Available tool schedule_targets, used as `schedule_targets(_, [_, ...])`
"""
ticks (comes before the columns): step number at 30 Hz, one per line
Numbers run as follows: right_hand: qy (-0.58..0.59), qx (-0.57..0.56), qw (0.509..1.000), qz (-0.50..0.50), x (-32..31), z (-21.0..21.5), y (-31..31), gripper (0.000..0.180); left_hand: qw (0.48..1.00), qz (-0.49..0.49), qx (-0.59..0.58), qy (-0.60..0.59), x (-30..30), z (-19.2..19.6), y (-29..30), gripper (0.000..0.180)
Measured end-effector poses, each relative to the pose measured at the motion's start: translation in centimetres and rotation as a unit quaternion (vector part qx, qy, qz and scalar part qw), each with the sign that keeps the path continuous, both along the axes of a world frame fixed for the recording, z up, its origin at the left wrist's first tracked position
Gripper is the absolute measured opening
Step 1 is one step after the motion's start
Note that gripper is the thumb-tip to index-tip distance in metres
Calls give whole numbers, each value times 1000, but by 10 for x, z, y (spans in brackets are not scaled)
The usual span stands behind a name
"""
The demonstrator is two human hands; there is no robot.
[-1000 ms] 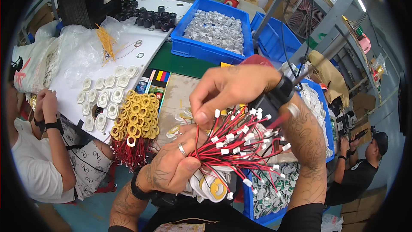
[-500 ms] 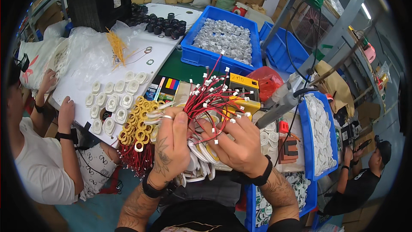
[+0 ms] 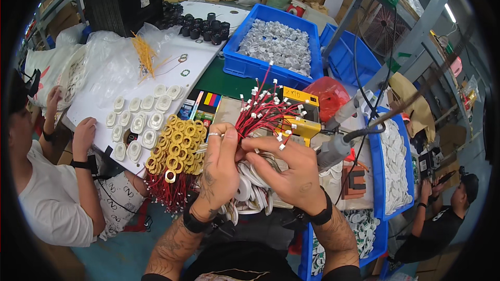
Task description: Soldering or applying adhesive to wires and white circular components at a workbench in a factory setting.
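My left hand (image 3: 220,169) is closed around a bundle of red and black wires (image 3: 255,119) with small white plugs fanned out at the far end. At the near side of that bundle, the bent thumb and forefinger of my right hand (image 3: 291,169) pinch at the wires; exactly what lies between the fingertips is hidden. Several white oval ring-shaped parts (image 3: 251,193) hang below my hands, partly covered by them. Left of my left hand, yellow rings (image 3: 177,143) lie stacked in rows, their red wires (image 3: 169,190) dangling over the table's edge.
White oval parts (image 3: 148,138) stand in rows on the white table. Blue bins (image 3: 237,67) (image 3: 380,177) of small parts sit behind and to the right. A yellow device (image 3: 302,96) and a grey tool (image 3: 333,151) are beyond my right hand. Co-workers sit left and right.
My right hand's fingers have drawn in to the bundle's near end beside my left hand; before, they were spread among the wires. The wires now fan more tightly together, slightly farther right.
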State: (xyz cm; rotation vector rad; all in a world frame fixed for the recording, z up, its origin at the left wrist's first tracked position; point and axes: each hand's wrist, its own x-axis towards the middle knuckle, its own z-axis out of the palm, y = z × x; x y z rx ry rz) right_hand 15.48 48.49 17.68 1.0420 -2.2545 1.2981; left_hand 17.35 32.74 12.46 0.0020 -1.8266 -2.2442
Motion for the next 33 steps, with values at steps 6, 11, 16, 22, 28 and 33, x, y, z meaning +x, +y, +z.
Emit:
schedule_targets(6, [-19,-10,1000,3,-2,-12,6,23,1000,8,25,-3,-9,-17,6,31])
schedule_targets(11, [2,1,1000,-14,-6,-14,6,22,999,32,-21,-6,-14,-14,16,29])
schedule_targets(16, [0,43,997,-66,-10,-27,6,21,1000,20,10,-21,-20,-21,23,26])
schedule_targets(22, [112,56,983,-135,-7,-38,-5,21,995,48,-87,14,-24,-29,27,27])
schedule_targets(28, [89,58,988,-114,-16,-41,-5,19,993,44,-108,19,-28,-33,24,29])
schedule_targets(33, [21,14,994,-110,-21,-51,-3,18,998,-3,18,-53,-26,-36,22,29])
